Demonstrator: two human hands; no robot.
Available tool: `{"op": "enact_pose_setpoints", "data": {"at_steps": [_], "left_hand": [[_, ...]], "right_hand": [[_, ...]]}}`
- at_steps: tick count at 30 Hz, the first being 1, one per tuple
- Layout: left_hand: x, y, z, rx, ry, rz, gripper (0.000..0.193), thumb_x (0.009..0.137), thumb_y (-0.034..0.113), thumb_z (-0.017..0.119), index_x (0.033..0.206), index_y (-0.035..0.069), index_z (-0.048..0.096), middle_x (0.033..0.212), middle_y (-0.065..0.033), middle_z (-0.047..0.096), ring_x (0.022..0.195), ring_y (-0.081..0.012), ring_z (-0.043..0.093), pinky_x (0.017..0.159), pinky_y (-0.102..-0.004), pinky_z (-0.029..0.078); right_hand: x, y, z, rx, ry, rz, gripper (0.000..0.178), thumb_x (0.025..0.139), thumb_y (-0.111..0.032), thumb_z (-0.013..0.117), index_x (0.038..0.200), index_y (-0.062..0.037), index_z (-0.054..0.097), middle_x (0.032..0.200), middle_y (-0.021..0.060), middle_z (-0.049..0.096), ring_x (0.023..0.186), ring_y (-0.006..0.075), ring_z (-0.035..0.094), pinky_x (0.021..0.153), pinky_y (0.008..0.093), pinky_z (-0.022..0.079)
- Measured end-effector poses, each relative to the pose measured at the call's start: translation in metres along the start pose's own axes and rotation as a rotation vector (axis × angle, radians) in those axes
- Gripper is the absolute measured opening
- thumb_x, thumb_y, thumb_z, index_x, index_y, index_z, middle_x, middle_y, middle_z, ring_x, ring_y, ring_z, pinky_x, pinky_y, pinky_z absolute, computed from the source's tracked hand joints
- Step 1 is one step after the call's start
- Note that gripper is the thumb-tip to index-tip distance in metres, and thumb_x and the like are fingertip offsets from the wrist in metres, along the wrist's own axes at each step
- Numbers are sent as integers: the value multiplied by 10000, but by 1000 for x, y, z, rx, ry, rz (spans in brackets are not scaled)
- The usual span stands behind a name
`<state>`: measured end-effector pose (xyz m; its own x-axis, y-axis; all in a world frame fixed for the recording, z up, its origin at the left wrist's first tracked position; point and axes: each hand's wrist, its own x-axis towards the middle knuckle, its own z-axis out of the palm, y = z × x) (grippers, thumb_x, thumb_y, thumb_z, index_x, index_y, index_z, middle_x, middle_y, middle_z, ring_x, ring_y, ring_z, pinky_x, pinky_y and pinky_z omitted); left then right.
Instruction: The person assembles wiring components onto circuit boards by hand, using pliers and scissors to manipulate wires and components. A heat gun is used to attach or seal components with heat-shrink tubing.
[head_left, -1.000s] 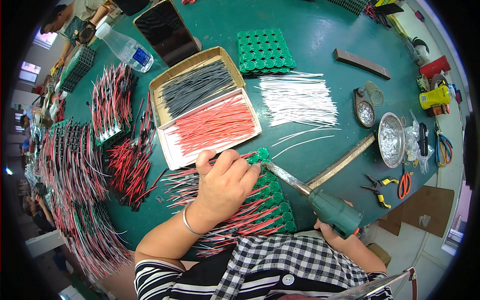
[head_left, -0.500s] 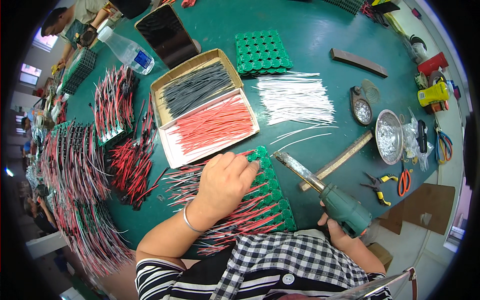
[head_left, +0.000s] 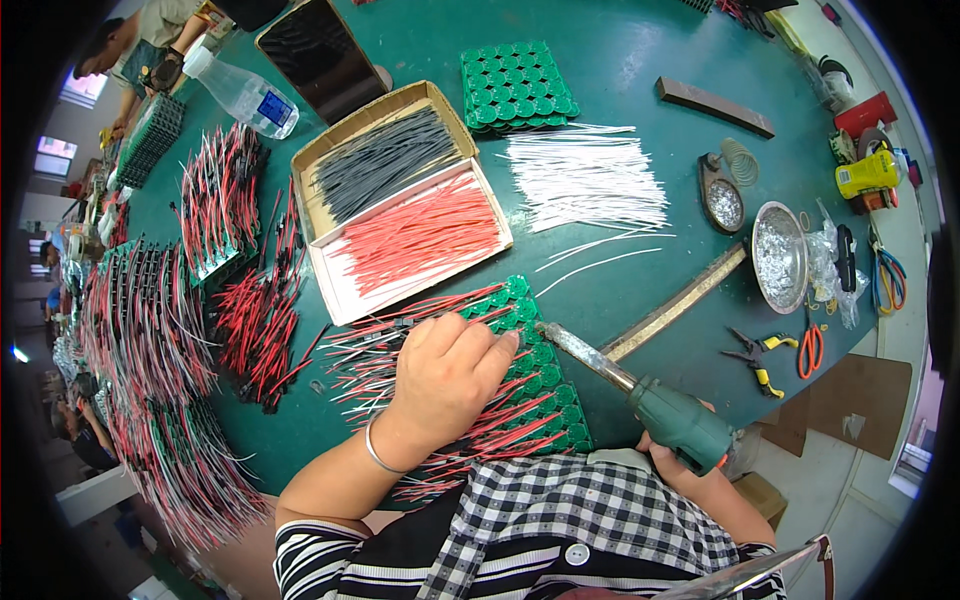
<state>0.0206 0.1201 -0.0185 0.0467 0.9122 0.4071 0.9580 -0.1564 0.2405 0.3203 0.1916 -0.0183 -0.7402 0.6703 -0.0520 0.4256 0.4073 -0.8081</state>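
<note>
My left hand (head_left: 450,372) is closed in a pinch over a sheet of round green circuit boards (head_left: 550,378); what its fingertips hold is hidden. Red, black and white wires (head_left: 500,425) fan leftward from the sheet, beneath and around this hand. From the lower right, my right hand (head_left: 672,462) grips a soldering iron (head_left: 680,420) by its thick green body. The iron's metal barrel slants up to the left. Its tip is at the sheet, just right of my left fingertips; contact with a board cannot be made out.
A divided box (head_left: 408,285) holds black and red wires. White wires (head_left: 585,180) lie beside it, below stacked green boards (head_left: 517,85). At right are a metal bar (head_left: 680,300), a solder bowl (head_left: 780,258), cutters (head_left: 757,358) and scissors (head_left: 810,352). Wired boards (head_left: 150,330) pile up left.
The soldering iron's tip has moved left and down, close to my left fingertips over the boards. My left hand keeps its pinch, slightly lower on the sheet. The whole view has shifted a little.
</note>
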Motion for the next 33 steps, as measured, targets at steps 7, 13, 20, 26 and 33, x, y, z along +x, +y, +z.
{"op": "enact_pose_setpoints", "data": {"at_steps": [7,13,20,26,33], "left_hand": [[0,0,1,10,-16,26,159,692,134,645,844,96,663,677,1,503,604,-157,475,532,-290,388],[1,-1,-1,17,-69,39,149,722,141,626,861,91,650,683,1,459,655,-151,473,556,-290,374],[3,0,1,21,-60,37,149,723,143,623,860,93,652,680,1,457,657,-152,474,557,-291,373],[2,2,1,7,-23,26,142,707,134,639,840,93,668,656,-4,483,587,-163,468,521,-299,383],[0,3,0,8,-36,24,146,702,131,650,843,94,669,661,3,491,587,-164,468,520,-300,381]], "right_hand": [[4,-4,-1,-51,-26,-53,234,722,-102,699,952,-69,671,946,89,665,888,262,625,772,340,501],[7,-10,0,-29,-35,-6,242,719,-93,696,956,-56,668,944,98,663,897,271,620,778,352,500],[14,-17,0,-40,1,-45,121,769,-101,638,881,-55,639,833,60,641,771,226,609,756,338,464],[7,-16,-8,51,-29,-30,163,770,-79,635,927,-37,645,850,89,660,746,224,644,739,351,488],[-7,-21,-5,247,74,168,195,800,-95,620,980,-22,626,865,91,653,667,182,644,743,346,483]]}}
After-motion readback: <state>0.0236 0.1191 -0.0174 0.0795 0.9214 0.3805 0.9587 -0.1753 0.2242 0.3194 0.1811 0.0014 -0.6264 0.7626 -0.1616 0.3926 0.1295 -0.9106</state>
